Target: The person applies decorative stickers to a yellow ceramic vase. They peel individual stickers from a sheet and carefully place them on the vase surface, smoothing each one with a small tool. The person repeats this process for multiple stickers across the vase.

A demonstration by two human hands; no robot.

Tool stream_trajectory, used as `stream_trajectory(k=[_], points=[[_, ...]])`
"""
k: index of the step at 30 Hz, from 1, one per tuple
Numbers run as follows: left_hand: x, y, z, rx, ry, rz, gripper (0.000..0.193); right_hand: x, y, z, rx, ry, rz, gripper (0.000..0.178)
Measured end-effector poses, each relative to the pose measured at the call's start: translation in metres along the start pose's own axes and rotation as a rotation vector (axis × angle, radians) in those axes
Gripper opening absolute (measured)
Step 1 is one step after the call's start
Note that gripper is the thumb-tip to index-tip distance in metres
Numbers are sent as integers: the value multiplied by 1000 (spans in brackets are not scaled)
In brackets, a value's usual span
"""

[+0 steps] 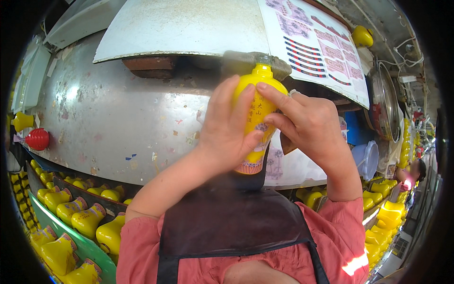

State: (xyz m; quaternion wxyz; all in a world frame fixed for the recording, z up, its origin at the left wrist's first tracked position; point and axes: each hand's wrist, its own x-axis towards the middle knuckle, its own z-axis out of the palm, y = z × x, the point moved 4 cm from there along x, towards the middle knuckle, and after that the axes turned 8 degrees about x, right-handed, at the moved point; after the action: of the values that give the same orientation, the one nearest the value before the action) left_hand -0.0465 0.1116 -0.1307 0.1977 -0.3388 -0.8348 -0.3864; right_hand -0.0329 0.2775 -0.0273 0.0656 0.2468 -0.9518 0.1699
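A glossy yellow vase-shaped bottle [255, 106] is tilted in front of me, its narrow neck pointing away. It has dark lettering and purple floral decoration on its side, with a patterned band around the base. My left hand [221, 125] is closed along its left side, thumb across the lower front. From the right, my right hand [307, 118] reaches over the shoulder, with the index fingertip and thumb pressed on the decorated surface. A grey pad [280, 67] lies behind the neck. The base is close to my dark apron [227, 222].
Decal sheets [307, 47] cover the right part of a raised white board [179, 28]. A red ribbed bottle [38, 139] stands on the metal table [109, 118] at left. Several yellow bottles [88, 220] fill trays on both sides. A pale bucket [366, 158] and another person [410, 176] are at right.
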Motion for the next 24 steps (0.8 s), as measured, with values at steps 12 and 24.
stream_trajectory(k=[12, 24], points=[[-4, -5, 6, -109, -12, -60, 96, -14, 0, 1, 146, -7, 66, 59], [-4, -8, 4, -110, -40, -35, 99, 6, 29, -14, 1103, 183, 811, 38]])
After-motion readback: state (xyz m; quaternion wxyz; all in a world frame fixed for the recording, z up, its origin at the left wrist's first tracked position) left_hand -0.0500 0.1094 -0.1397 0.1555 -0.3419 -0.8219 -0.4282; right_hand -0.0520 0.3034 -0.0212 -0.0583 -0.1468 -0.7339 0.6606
